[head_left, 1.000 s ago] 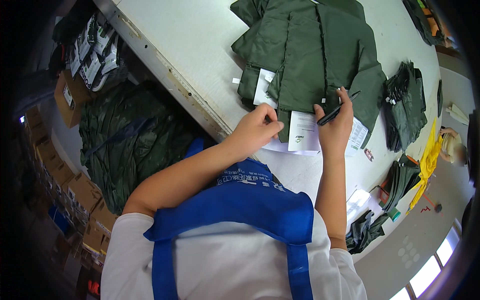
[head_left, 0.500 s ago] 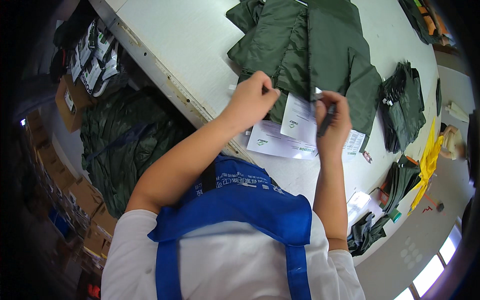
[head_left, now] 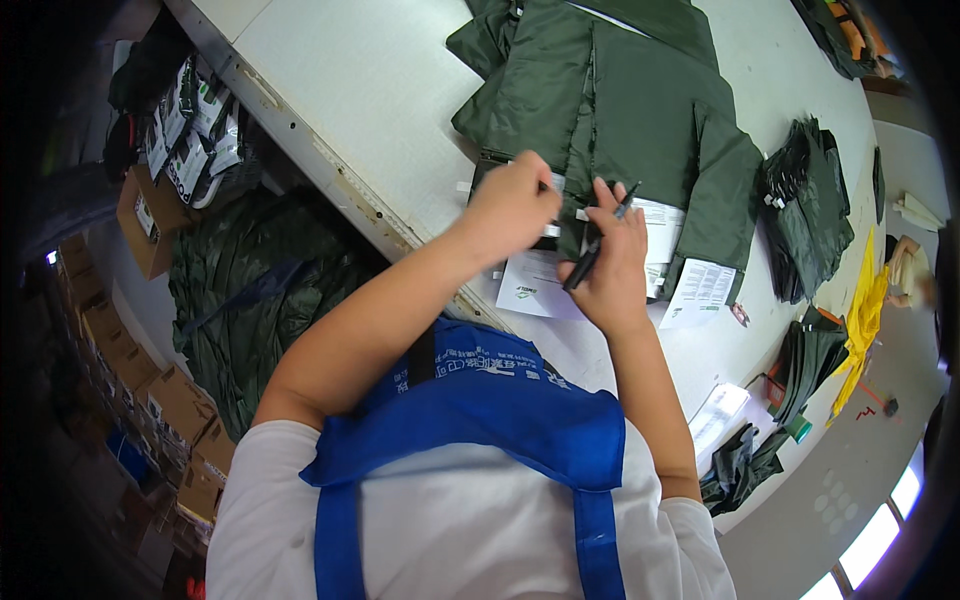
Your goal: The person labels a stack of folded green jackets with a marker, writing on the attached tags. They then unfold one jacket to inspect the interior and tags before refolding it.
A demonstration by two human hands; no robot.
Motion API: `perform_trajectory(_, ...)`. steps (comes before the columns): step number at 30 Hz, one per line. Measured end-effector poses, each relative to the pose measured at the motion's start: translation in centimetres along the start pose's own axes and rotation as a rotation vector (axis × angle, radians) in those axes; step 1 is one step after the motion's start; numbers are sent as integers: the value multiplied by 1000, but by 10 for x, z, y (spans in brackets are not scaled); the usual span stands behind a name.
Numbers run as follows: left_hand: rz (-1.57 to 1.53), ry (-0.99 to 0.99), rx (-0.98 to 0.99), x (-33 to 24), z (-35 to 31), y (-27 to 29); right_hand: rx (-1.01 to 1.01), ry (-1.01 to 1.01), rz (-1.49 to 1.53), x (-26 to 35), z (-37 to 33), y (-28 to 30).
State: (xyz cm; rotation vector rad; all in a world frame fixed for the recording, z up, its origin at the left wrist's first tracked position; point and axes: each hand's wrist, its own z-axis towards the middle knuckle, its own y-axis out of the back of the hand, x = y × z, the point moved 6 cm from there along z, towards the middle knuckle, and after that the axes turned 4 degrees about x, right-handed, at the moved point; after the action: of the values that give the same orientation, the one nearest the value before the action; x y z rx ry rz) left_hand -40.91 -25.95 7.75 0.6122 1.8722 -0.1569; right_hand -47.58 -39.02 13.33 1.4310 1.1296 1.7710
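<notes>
Folded dark green garments lie layered on the white table in front of me. My left hand is closed over their near left edge, slightly blurred, its fingertips pinched; what they hold, if anything, is hidden. Just to its right, my right hand grips a slim black pen-like tool slanting across the palm, with some fingers stretched toward the garment. Printed white leaflets lie about the hands: one leaflet below the left hand, another sheet against the green cloth right of the right hand.
More green garments lie in a bundle at the table's right. The metal table edge runs diagonally on my left. Beyond it are a heap of green cloth and cardboard boxes. Yellow cloth hangs at the far right.
My right hand has moved left, toward my left hand, and its fingers have spread somewhat. The leaflet that was beside it now shows against the garment. My left hand stays nearly in place.
</notes>
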Motion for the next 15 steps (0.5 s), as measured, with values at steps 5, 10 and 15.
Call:
perform_trajectory(5,-37,-290,75,-39,-1,-66,15,-187,-61,-31,-16,5)
perform_trajectory(10,-126,-206,264,-46,-5,-69,23,-302,-94,-57,-41,20)
perform_trajectory(15,-359,-45,-322,30,-33,46,-258,-105,245,-30,-36,54)
